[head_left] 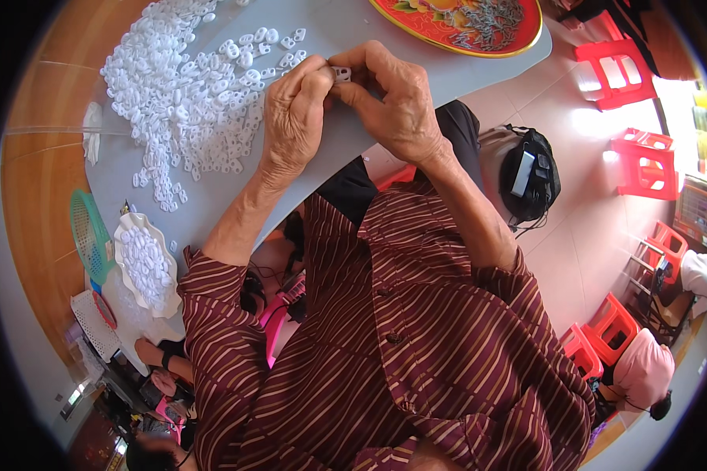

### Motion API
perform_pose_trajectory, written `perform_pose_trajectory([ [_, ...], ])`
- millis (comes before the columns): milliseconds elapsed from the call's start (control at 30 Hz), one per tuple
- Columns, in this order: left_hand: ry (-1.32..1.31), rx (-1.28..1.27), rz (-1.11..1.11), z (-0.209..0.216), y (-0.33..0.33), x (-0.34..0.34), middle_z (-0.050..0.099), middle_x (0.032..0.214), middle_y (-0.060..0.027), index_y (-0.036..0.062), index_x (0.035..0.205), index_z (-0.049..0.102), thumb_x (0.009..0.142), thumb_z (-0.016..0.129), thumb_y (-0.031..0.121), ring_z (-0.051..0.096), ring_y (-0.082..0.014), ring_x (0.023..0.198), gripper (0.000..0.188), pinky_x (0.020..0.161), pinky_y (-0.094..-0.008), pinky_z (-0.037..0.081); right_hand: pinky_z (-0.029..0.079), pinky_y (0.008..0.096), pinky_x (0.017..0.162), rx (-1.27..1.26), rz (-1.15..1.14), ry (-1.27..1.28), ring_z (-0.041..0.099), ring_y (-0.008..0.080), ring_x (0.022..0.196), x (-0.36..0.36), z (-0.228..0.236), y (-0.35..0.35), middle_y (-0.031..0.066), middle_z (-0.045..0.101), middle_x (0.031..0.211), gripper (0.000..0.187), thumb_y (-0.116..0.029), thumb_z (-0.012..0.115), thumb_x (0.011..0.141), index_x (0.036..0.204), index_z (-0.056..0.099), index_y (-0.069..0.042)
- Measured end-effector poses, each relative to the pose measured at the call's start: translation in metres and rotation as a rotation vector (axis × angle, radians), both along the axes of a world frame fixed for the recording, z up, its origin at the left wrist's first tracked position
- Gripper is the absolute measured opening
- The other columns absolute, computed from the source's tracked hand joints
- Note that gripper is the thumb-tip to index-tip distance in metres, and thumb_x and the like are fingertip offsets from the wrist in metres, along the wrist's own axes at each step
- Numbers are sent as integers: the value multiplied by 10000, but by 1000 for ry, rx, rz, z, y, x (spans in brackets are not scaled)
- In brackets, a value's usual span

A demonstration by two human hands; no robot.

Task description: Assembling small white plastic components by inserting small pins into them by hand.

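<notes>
Both of my hands meet above the grey table (pixel 306 169) near its edge. Between the thumb and forefinger of my right hand (pixel 397 90) a small white plastic piece with holes (pixel 342 74) is pinched. My left hand (pixel 297 114) is closed, its fingertips pressed against the left side of that piece; whatever else those fingers hold is hidden. To the left spreads a big heap of similar white plastic pieces (pixel 173 94), a few lying loose close to my left knuckles. Beyond my right hand stands a red, gold-rimmed tray (pixel 416 35) with many small grey metal pins (pixel 491 23).
A white scalloped dish (pixel 170 302) of white pieces sits at the left, beside a green basket (pixel 86 235). A black mesh bag (pixel 530 177) is on the tiled floor at the right. Red plastic stools (pixel 617 71) stand farther right. Other people sit lower left and lower right.
</notes>
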State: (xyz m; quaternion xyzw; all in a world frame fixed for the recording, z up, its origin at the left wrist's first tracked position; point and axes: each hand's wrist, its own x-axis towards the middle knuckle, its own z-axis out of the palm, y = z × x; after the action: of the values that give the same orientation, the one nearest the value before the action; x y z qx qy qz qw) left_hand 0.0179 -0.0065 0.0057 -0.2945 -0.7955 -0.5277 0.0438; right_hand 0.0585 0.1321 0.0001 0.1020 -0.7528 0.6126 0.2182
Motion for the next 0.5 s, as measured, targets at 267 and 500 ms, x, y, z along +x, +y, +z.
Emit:
perform_pose_trajectory([
  [267, -226, 52, 15, 5, 1, 3, 403, 618, -91, -3, 783, 451, 909, 439, 197, 387, -154, 569, 237, 545, -299, 376, 489, 253, 577, -25, 29, -25, 637, 132, 633, 0, 2, 3, 85, 653, 697, 128, -5, 658, 779, 890, 596, 8],
  [500, -270, 111, 64, 4, 4, 0, 436, 613, -56, -7, 816, 492, 925, 447, 223, 410, -119, 597, 258, 543, -296, 377, 490, 242, 602, 2, 70, -76, 627, 107, 669, -5, 5, 9, 75, 655, 731, 187, -25, 629, 821, 1004, 618, 14],
])
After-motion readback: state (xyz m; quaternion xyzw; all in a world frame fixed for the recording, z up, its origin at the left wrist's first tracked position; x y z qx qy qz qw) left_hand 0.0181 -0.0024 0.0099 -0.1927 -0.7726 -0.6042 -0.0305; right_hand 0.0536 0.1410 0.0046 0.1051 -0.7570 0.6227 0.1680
